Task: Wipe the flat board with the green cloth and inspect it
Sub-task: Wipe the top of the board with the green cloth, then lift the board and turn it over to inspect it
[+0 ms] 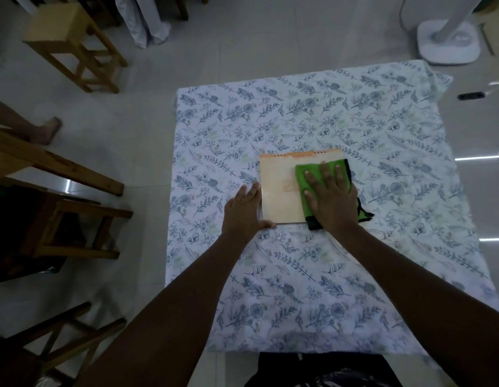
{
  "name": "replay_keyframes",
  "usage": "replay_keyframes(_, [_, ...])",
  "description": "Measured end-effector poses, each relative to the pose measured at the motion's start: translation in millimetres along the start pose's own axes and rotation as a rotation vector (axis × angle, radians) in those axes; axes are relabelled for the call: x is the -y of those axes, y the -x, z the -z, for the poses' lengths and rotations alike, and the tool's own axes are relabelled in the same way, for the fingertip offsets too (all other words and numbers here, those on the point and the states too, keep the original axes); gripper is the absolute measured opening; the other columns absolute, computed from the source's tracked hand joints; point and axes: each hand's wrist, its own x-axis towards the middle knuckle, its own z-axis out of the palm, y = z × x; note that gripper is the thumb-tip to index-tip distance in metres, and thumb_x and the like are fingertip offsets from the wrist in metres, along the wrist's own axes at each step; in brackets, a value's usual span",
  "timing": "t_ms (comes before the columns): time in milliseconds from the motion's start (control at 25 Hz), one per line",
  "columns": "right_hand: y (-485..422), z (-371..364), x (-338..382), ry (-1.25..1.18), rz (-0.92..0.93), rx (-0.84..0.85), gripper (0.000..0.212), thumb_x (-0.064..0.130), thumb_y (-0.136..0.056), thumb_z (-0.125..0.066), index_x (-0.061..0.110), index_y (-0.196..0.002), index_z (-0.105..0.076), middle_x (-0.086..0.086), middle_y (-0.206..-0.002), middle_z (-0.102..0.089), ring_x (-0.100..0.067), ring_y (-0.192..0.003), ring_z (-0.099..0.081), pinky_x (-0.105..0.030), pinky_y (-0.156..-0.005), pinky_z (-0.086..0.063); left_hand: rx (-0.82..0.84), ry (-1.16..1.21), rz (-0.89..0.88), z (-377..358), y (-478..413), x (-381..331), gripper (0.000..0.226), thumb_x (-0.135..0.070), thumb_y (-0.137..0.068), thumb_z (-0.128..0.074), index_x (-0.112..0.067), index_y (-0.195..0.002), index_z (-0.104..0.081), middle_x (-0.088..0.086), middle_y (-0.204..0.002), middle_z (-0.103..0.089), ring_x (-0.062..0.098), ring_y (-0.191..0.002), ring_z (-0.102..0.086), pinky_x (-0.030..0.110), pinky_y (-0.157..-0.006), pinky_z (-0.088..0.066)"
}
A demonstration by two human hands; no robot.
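A cream, glossy flat board with an orange far edge lies on the floral tablecloth. The green cloth, trimmed in black, covers the board's right half and hangs past its right edge. My right hand presses flat on the cloth with fingers spread, pointing away from me. My left hand lies against the board's left edge, thumb at the near left corner, steadying it. A faint smudge shows near the board's middle.
Wooden stools stand at the left and lower left. A white fan base sits on the floor at the far right. Another person's bare foot is on the floor at the left. A small dark object lies right of the table.
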Motion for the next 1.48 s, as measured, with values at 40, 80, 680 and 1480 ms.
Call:
replay_keyframes(40, [1, 1, 1, -0.017, -0.013, -0.014, 0.051, 0.045, -0.098, -0.04, 0.033, -0.147, -0.033, -0.006, -0.159, -0.026, -0.033, -0.146, -0.017, -0.061, -0.102, -0.031, 0.015, 0.007, 0.004, 0, 0, -1, 0.115, -0.066, -0.072, -0.066, -0.012, -0.153, -0.006, 0.0, -0.164, -0.005, 0.024, -0.15, -0.004, 0.051, -0.116, -0.023])
replay_keyframes(80, [4, 3, 1, -0.043, 0.001, -0.031, 0.048, 0.036, -0.098, -0.045, 0.028, -0.144, -0.04, -0.008, -0.155, -0.034, -0.034, -0.144, -0.025, -0.06, -0.1, -0.036, 0.028, 0.038, 0.014, -1, 2, -4, 0.114, -0.063, -0.074, -0.067, -0.01, -0.153, -0.004, 0.003, -0.164, -0.002, 0.027, -0.15, -0.002, 0.052, -0.117, -0.022])
replay_keyframes(680, [180, 20, -121, -0.02, -0.252, -0.014, 0.057, 0.049, -0.096, -0.027, 0.022, -0.146, -0.039, -0.017, -0.154, -0.035, -0.042, -0.139, -0.034, -0.062, -0.101, -0.035, 0.069, -0.004, -0.394, -59, 61, -147, 0.074, -0.046, -0.096, -0.044, -0.013, -0.153, -0.011, 0.002, -0.164, 0.0, 0.025, -0.15, 0.005, 0.054, -0.119, -0.012])
replay_keyframes(1480, [13, 54, -19, -0.495, -0.244, 0.12, 0.057, 0.026, -0.094, -0.054, -0.004, -0.139, -0.037, -0.025, -0.136, -0.046, -0.041, -0.122, -0.044, -0.047, -0.103, -0.037, -0.122, 0.428, 0.234, 14, 3, -69, 0.072, -0.03, -0.094, -0.058, -0.002, -0.149, -0.022, 0.022, -0.159, -0.015, 0.037, -0.146, -0.017, 0.048, -0.117, -0.02])
